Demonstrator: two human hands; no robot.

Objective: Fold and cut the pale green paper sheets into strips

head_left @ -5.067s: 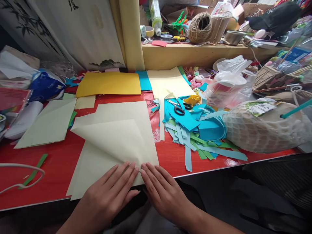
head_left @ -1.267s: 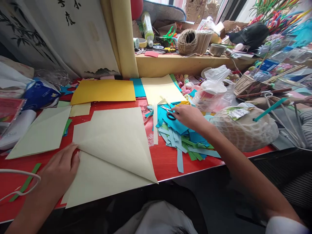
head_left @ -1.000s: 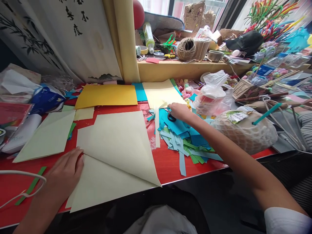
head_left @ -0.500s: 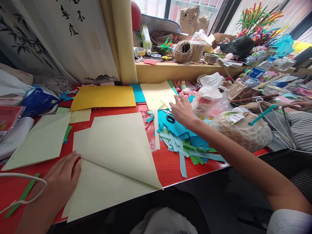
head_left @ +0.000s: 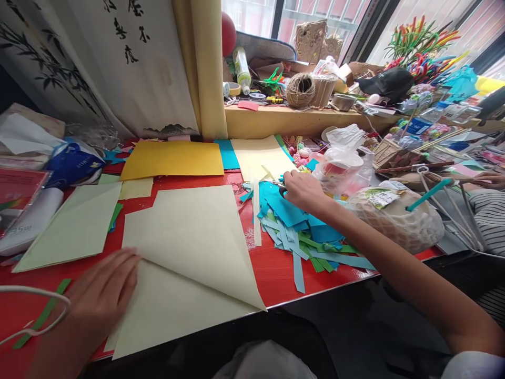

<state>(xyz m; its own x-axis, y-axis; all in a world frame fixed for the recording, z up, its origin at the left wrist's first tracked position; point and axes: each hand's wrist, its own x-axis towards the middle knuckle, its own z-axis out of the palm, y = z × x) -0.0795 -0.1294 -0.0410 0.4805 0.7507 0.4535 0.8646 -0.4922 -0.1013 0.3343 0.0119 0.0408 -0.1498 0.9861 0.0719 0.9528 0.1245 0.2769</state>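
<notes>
My left hand [head_left: 104,287] lies with fingers stretched out over the left edge of a large pale green sheet of paper [head_left: 193,226], which is partly folded over on itself. The fingertips touch the paper near the fold. Across the table, my right hand [head_left: 303,188] is closed on a pair of scissors [head_left: 282,191]; only part of the black handle shows, the rest is hidden by the fingers. Under and beside that hand lies a heap of blue paper pieces [head_left: 286,208] with light blue and green strips. A long pale strip [head_left: 257,216] lies left of the heap.
Yellow card [head_left: 173,159] and cream paper [head_left: 258,152] lie at the back of the red table. More pale green paper [head_left: 71,223] is on the left. A netted coconut [head_left: 398,213] with a straw and a plastic bag [head_left: 343,152] stand right. Another person's striped sleeve [head_left: 489,210] shows.
My right hand has come down onto the scissors and its fingers have closed on them. My left hand stays at the paper's edge. The whole view has shifted slightly.
</notes>
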